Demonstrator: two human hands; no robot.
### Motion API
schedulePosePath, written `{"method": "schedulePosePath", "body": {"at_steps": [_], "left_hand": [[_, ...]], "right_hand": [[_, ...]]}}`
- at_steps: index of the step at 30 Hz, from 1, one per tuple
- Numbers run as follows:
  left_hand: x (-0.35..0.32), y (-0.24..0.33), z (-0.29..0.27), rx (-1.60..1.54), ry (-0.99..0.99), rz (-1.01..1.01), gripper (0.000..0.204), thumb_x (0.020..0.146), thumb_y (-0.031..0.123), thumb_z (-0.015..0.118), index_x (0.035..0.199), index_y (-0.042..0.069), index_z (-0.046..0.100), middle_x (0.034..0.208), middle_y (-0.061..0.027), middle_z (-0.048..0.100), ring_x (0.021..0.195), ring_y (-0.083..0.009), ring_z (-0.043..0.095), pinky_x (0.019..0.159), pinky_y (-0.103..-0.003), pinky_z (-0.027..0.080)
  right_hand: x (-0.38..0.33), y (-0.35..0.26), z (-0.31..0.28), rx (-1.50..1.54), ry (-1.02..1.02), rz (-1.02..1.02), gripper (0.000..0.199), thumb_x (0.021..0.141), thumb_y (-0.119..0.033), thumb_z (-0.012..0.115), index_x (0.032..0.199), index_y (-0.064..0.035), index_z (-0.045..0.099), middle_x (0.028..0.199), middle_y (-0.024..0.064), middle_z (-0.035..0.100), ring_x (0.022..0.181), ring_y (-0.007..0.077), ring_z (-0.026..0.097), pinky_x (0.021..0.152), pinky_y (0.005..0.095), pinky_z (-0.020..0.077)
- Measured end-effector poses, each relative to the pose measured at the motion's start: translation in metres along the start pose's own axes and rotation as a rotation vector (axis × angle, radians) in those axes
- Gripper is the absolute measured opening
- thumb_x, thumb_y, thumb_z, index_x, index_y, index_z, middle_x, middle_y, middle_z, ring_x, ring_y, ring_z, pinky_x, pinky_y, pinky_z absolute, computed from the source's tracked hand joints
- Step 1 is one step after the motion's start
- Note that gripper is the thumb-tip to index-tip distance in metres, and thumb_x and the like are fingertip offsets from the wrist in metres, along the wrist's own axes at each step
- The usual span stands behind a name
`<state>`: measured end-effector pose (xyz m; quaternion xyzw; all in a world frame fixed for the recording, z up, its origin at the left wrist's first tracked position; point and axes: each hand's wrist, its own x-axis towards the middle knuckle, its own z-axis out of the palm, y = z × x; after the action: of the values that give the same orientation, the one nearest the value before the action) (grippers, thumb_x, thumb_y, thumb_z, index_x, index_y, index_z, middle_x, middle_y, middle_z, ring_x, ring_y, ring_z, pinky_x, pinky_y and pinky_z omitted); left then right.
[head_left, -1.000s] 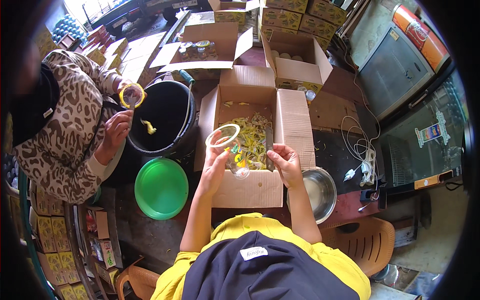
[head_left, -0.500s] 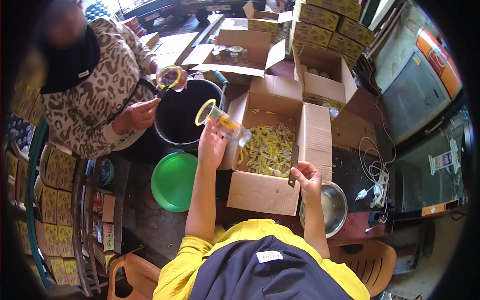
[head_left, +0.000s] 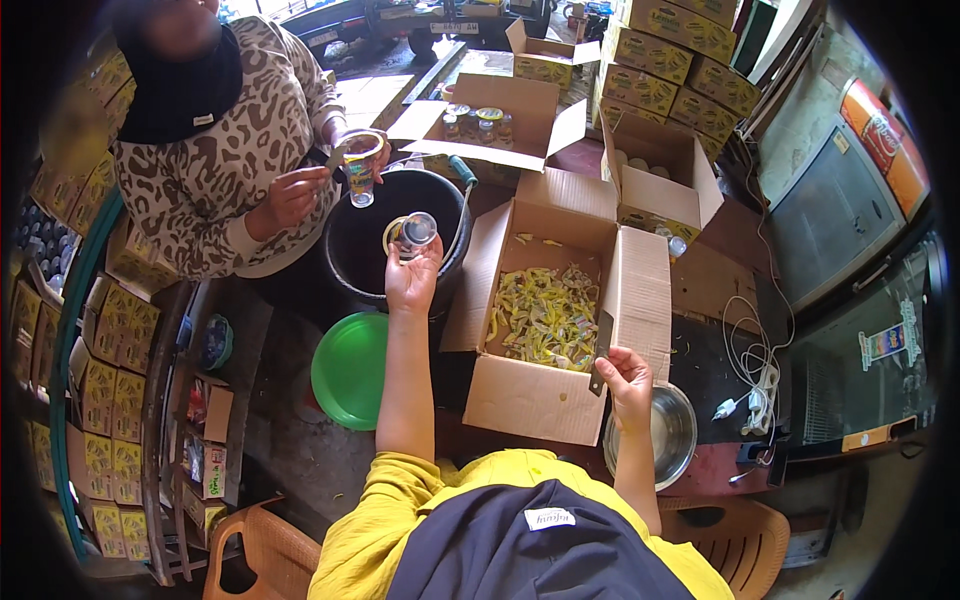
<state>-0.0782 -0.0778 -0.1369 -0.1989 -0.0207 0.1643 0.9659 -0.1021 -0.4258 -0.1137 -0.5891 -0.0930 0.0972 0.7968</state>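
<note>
My left hand (head_left: 412,278) is closed round a clear plastic cup (head_left: 418,228) with a yellow rim, tipped over the near right part of a black bucket (head_left: 345,262). The cup's base faces up, and its inside is hidden. My right hand (head_left: 629,376) grips a flat metal blade (head_left: 603,340) at the near right edge of an open cardboard box (head_left: 535,398). Yellow and clear plastic scraps (head_left: 545,315) cover the box's bottom. Across the bucket, a co-worker's hand (head_left: 370,150) holds another clear cup (head_left: 361,180), with a knife-like blade (head_left: 338,156) in the other hand.
A green round lid or basin (head_left: 350,372) lies beside the bucket. A steel bowl (head_left: 672,440) stands below my right forearm. Farther back, an open carton (head_left: 500,90) holds several lidded cups. A white power strip with cable (head_left: 762,398) lies at the right. Stacked cartons (head_left: 645,60) rise behind.
My left hand has swung the cup left, from the scrap box's edge to over the bucket, and turned its base up. The right hand with the blade shifted slightly right in view.
</note>
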Motion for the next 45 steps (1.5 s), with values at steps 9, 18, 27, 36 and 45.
{"method": "schedulePosePath", "body": {"at_steps": [9, 18, 27, 36, 45], "left_hand": [[-0.039, -0.013, 0.020, -0.409, -0.128, -0.311, 0.042, 0.072, 0.006, 0.057, 0.108, -0.001, 0.034, 0.091, -0.0091, 0.041, 0.084, -0.0181, 0.046, 0.072, -0.032, 0.040], [-0.051, 0.016, 0.040, -0.065, 0.024, -0.095, 0.037, 0.075, 0.021, 0.049, 0.101, -0.005, 0.044, 0.093, -0.0157, 0.045, 0.091, -0.0265, 0.044, 0.075, -0.037, 0.039], [-0.060, 0.024, 0.033, 0.055, -0.086, -0.167, 0.034, 0.081, 0.023, 0.050, 0.100, -0.004, 0.045, 0.097, -0.0157, 0.045, 0.095, -0.0277, 0.043, 0.078, -0.039, 0.039], [-0.067, 0.019, 0.036, -0.027, 0.001, -0.201, 0.036, 0.081, 0.026, 0.051, 0.100, -0.004, 0.046, 0.091, -0.0130, 0.047, 0.088, -0.0241, 0.046, 0.074, -0.036, 0.041], [-0.064, 0.016, 0.037, 0.197, -0.077, 0.065, 0.034, 0.074, 0.014, 0.049, 0.102, -0.006, 0.046, 0.099, -0.0185, 0.048, 0.095, -0.0288, 0.046, 0.078, -0.038, 0.041]], "right_hand": [[-0.011, 0.004, -0.010, -0.054, 0.021, 0.004, 0.018, 0.076, 0.003, 0.064, 0.092, -0.0016, 0.058, 0.083, 0.0028, 0.061, 0.074, 0.0083, 0.058, 0.070, 0.0191, 0.0465], [-0.027, -0.004, -0.013, 0.030, 0.059, -0.005, 0.017, 0.075, 0.000, 0.066, 0.091, -0.0008, 0.059, 0.079, 0.0020, 0.061, 0.071, 0.0069, 0.057, 0.067, 0.0189, 0.0454], [-0.059, -0.003, -0.033, 0.120, 0.153, 0.034, 0.017, 0.075, 0.003, 0.064, 0.092, -0.0010, 0.059, 0.083, 0.0039, 0.062, 0.075, 0.0082, 0.058, 0.072, 0.0198, 0.0467], [-0.077, -0.006, -0.072, 0.408, 0.214, -0.024, 0.019, 0.077, 0.004, 0.060, 0.091, -0.0080, 0.061, 0.084, 0.0025, 0.064, 0.078, 0.0118, 0.062, 0.069, 0.0202, 0.0495], [-0.097, -0.021, -0.120, 0.389, 0.299, -0.069, 0.018, 0.078, 0.003, 0.060, 0.091, -0.0084, 0.061, 0.084, 0.0007, 0.064, 0.076, 0.0075, 0.060, 0.062, 0.0159, 0.0467]]}}
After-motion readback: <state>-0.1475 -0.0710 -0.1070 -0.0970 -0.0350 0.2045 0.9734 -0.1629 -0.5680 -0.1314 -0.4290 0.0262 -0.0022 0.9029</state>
